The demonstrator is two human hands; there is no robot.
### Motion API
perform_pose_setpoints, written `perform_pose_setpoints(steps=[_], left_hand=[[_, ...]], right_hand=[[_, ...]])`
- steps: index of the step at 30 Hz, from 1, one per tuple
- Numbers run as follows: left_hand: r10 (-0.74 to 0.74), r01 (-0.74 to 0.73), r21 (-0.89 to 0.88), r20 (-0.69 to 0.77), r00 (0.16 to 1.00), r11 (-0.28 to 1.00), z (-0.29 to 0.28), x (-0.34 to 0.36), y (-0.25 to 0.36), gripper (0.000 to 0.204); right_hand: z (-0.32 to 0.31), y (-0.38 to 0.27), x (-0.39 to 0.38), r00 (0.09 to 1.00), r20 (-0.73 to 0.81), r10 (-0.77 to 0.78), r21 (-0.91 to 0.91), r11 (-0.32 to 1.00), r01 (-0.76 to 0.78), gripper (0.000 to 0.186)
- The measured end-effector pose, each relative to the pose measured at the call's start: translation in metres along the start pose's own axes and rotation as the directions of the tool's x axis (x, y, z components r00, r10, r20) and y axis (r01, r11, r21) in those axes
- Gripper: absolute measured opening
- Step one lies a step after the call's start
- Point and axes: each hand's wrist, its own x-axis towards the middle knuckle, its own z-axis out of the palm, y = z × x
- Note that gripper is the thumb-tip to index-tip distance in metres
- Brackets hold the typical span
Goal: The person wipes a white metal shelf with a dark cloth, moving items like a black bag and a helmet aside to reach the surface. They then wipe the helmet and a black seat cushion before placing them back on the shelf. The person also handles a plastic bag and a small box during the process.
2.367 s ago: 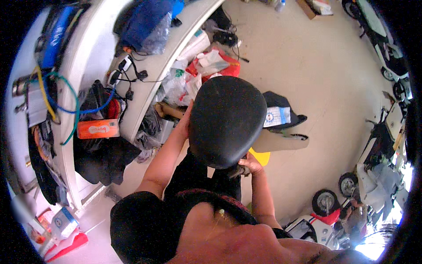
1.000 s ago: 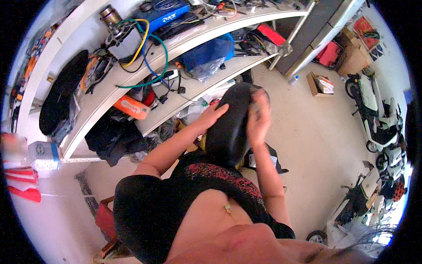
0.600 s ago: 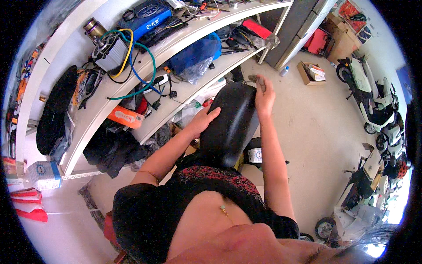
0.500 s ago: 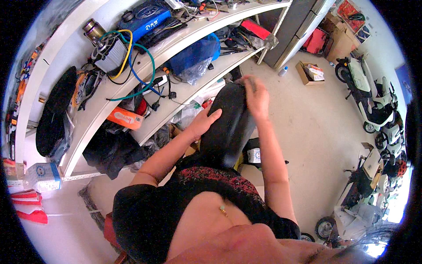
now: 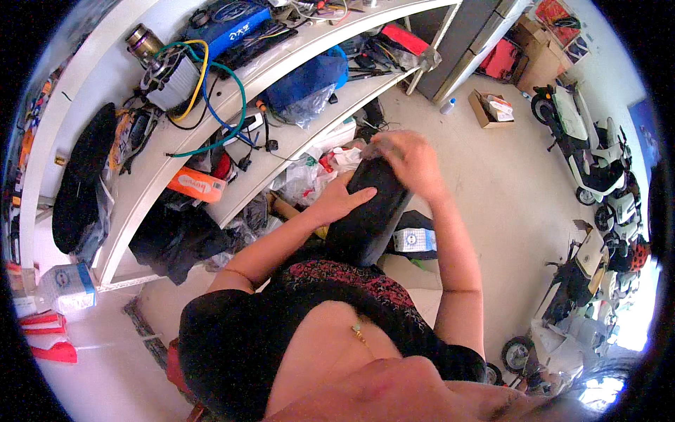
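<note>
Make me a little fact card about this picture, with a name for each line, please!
Left hand: holding the black padded thing, thumb on top
Right hand: at the far end of it, with something small and greyish, too unclear to name
Shelves, to the left: blue case, teal hose, orange packet
Floor: open cardboard box, bottle with a blue cap
Far right: parked scooters

Right fingers point(image 5: 398, 149) blurred, grey cloth point(image 5: 370, 150) mostly hidden
</note>
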Motion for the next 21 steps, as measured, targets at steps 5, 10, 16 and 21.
perform_pose_setpoints(steps=[5, 10, 16, 21], left_hand=[[-0.004, 0.004, 0.039, 0.015, 1.000, 0.999, 0.002, -0.004, 0.011, 0.051], [0.003, 0.008, -0.111, 0.098, 0.995, 0.994, 0.003, 0.002, -0.020, 0.052], [0.055, -0.044, -0.115, 0.093, 0.994, 0.992, -0.013, -0.014, -0.018, 0.054], [0.048, -0.039, -0.170, 0.045, 0.998, 0.985, -0.042, -0.025, -0.015, 0.060]], right_hand=[[-0.006, 0.061, 0.023, 0.893, 0.278, 0.353, 0.345, 0.831, -0.436, 0.030], [0.018, 0.134, -0.009, 0.756, 0.406, 0.514, 0.518, 0.551, -0.654, 0.037], [0.066, 0.165, -0.083, 0.658, 0.533, 0.532, 0.798, -0.056, -0.600, 0.034], [0.065, 0.148, -0.065, 0.638, 0.542, 0.547, 0.817, -0.166, -0.552, 0.026]])
